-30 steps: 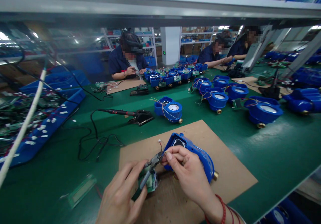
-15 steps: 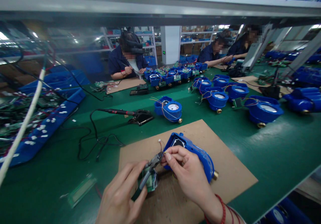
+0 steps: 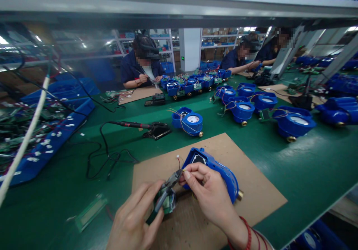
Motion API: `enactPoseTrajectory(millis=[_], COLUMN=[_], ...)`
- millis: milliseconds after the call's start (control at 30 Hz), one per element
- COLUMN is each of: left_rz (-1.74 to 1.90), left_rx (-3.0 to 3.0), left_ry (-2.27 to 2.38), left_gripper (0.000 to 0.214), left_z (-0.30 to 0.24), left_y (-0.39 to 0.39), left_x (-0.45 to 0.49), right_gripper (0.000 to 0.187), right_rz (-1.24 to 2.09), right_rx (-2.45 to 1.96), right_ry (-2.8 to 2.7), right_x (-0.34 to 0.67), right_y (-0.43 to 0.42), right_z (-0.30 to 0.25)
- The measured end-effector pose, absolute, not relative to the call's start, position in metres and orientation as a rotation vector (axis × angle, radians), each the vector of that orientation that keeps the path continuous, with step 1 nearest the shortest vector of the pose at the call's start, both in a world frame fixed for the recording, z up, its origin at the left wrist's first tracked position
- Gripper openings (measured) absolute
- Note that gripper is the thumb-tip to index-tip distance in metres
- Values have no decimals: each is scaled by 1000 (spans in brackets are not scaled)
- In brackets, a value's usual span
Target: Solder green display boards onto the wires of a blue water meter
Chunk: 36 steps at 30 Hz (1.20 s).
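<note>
My left hand (image 3: pixel 140 212) is closed around a pair of wire cutters (image 3: pixel 165 196), whose jaws point up and right. At the jaws, my right hand (image 3: pixel 208 190) pinches a thin yellow wire (image 3: pixel 183 171) between thumb and finger. Behind my right hand a blue water meter (image 3: pixel 231 183) with a brass fitting lies on a brown cardboard sheet (image 3: pixel 251 184). Beneath the cutters is a green circuit board (image 3: pixel 169 203), partly hidden by them and my left hand. A short lead with a white connector (image 3: pixel 178 157) sticks up beside the meter.
A soldering iron (image 3: pixel 134 125) rests in its black stand. More blue meters (image 3: pixel 242 110) stand farther back on the green table (image 3: pixel 117 205). At left is a blue bin (image 3: pixel 69 130) of circuit boards. A small board (image 3: pixel 91 212) lies front left. Co-workers (image 3: pixel 142 61) sit opposite.
</note>
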State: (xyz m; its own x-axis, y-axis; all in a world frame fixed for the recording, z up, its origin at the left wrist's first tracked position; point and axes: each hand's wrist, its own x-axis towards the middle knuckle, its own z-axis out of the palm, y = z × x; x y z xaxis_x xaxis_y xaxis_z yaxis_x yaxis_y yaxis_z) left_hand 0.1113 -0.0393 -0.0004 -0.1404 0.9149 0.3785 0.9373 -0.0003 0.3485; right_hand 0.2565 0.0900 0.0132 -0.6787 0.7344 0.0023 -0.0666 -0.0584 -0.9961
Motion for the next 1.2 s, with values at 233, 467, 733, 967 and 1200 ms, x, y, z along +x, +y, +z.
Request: enactPoseTrajectory(millis=[233,467,733,967,1200], left_rz=[-1022,-991,-784,-623,-613], left_rx=[-1979,-1881,-1886,-1876,-1867], left_ry=[-2219,-2353,-2260,-2182,-2145], left_gripper=[28,31,38,42,42], left_z=[2,9,1,-5,-5], left_y=[-40,-38,-43,-46,-45], left_x=[115,119,116,115,114], right_gripper=[20,21,20,17,18], right_rz=[1806,1827,1884,1851,1823], right_rx=[-713,-699,-685,-709,-712], right_ry=[-1611,-1564,-1548,-1604,-1650], right_x=[256,255,254,255,256], right_y=[90,91,93,92,91], right_z=[11,9,8,10,7])
